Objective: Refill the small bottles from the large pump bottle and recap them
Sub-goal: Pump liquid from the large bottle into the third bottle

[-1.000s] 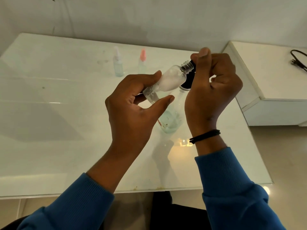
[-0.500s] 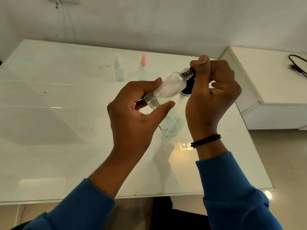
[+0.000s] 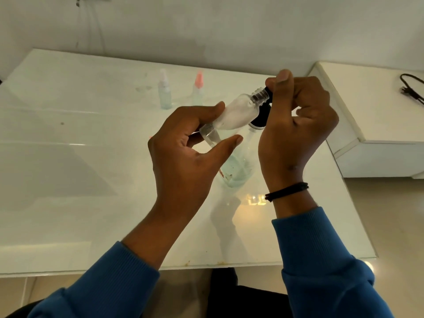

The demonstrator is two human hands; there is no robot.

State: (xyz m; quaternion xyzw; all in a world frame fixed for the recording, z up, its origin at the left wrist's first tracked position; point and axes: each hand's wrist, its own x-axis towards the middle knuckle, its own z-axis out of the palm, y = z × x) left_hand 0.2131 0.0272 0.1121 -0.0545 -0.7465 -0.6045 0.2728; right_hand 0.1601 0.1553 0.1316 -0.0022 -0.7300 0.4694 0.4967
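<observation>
The filling step looks to be in hand. Far left on the table (image 3: 68,180), two capped bottles (image 3: 164,92) wait. The left hand (image 3: 183,157) pinches a tilted open vial (image 3: 231,114) by its base, neck up-right. The right hand (image 3: 298,125) curls round the black pump (image 3: 262,115) of the large bottle (image 3: 238,171) standing below. Next: press, keeping neck under nozzle.

White glossy table (image 3: 68,180); plain wall (image 3: 206,24); white cabinet (image 3: 378,115) right.
</observation>
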